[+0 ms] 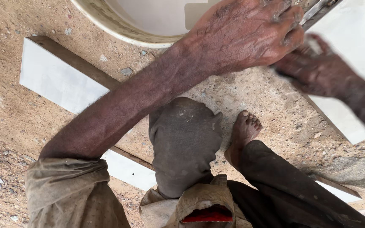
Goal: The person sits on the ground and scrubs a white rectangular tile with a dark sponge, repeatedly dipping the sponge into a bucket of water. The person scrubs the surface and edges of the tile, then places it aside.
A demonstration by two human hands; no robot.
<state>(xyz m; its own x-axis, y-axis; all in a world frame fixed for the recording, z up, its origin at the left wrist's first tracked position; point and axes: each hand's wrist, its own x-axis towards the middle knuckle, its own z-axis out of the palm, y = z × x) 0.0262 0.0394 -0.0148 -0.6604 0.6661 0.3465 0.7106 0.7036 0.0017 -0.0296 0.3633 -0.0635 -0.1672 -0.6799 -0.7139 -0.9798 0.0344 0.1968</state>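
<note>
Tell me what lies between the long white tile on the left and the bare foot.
In the head view, the person's bent knee in dusty grey trousers sits between the white tile and the bare foot, over sandy ground.

The left hand (250,33) is closed around a metal tool (317,12) beside a pale round bucket (106,23). The right hand (317,71), blurred, lies just below it at the edge of a white tile (351,50). Another white tile (55,80) lies on the sandy ground (254,101), near a bare foot (243,131)
</note>
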